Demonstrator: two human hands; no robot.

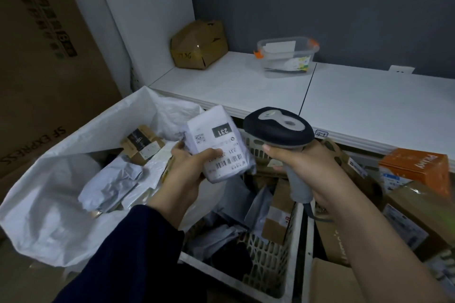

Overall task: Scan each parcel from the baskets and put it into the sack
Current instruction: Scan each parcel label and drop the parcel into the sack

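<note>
My left hand (187, 170) grips a small white parcel (216, 142) whose label, marked 231, faces up, with my thumb across the barcode. My right hand (305, 167) holds a handheld scanner (278, 128) by its grey handle, its dark head right beside the parcel. Both hover between the open white sack (49, 194) on the left, which holds several grey and brown parcels, and a white lattice basket (268, 261) below, filled with bags and small boxes.
A second basket (307, 265) at the right holds cardboard boxes, with an orange box (418, 170) beside it. Behind runs a white shelf (357, 96) carrying a crumpled brown box (199, 44) and a clear plastic tub (288, 56). A tall cardboard carton (41, 61) stands at left.
</note>
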